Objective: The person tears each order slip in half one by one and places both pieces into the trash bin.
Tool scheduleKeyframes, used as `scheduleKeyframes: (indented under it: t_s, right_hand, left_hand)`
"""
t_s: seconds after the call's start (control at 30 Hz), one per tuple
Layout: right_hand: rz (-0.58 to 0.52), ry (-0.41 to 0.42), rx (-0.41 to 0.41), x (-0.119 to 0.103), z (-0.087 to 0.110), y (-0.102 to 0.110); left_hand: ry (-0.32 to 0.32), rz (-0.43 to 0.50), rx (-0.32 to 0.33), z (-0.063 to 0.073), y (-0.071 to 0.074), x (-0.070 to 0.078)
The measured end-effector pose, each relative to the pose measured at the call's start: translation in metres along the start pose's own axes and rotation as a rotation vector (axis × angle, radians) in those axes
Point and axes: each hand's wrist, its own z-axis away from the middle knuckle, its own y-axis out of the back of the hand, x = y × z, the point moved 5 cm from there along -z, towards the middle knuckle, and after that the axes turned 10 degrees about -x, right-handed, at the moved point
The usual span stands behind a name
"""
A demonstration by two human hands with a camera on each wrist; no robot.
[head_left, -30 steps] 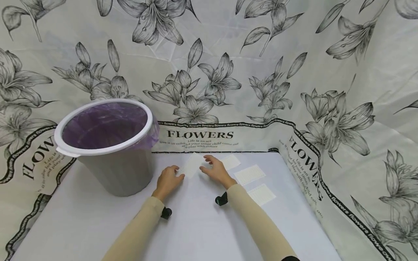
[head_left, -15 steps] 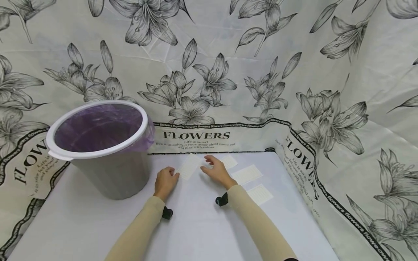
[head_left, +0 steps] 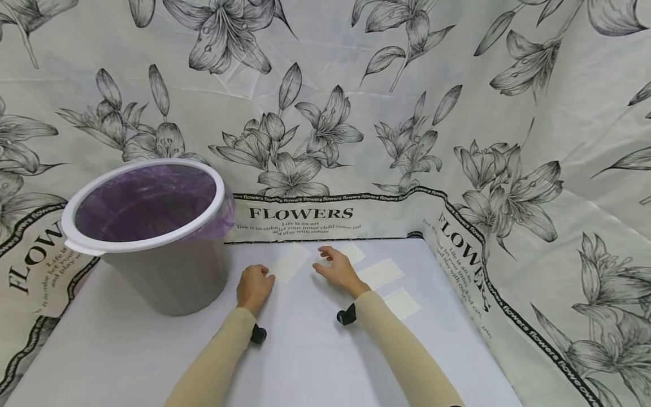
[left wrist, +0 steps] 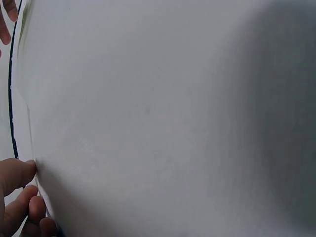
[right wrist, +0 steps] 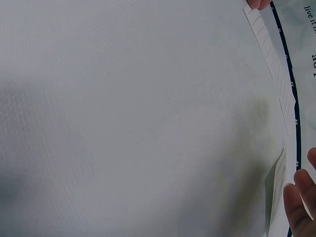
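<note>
Your left hand (head_left: 254, 287) pinched the near left corner of a white lined paper sheet (head_left: 290, 263) between thumb and fingers. That sheet was close to the back edge of the white table (head_left: 305, 356). Your right hand (head_left: 339, 270) was partly open, with the thumb and fingers apart, and it held nothing. It was just right of the pinched sheet.

Three more lined sheets made a slanting row from near the back edge toward the right edge of the table. The back sheet (head_left: 354, 252) was nearest your right fingers. The middle sheet (head_left: 382, 273) came next, and the front sheet (head_left: 403, 303) was partly hidden by your tan sleeve (head_left: 407, 353).

A big gray bin (head_left: 170, 282) with a white rim and a purple bag (head_left: 152, 198) stood by the back left corner of the table. A cloth (head_left: 301, 213) with flowers and the word "FLOWERS" hung behind the table.
</note>
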Motion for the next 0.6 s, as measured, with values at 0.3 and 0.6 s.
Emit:
scheduleKeyframes:
  t_s: [0.3,0.6]
  right_hand:
    - [0.013,0.015,-0.033,0.0,-0.001,-0.004]
    - [0.044,0.038,-0.078,-0.004,-0.005,-0.016]
  left_hand:
    - [0.02,-0.011,-0.092,-0.002,0.012,-0.007]
    - [-0.143,-0.038,-0.292,-0.002,0.019,-0.013]
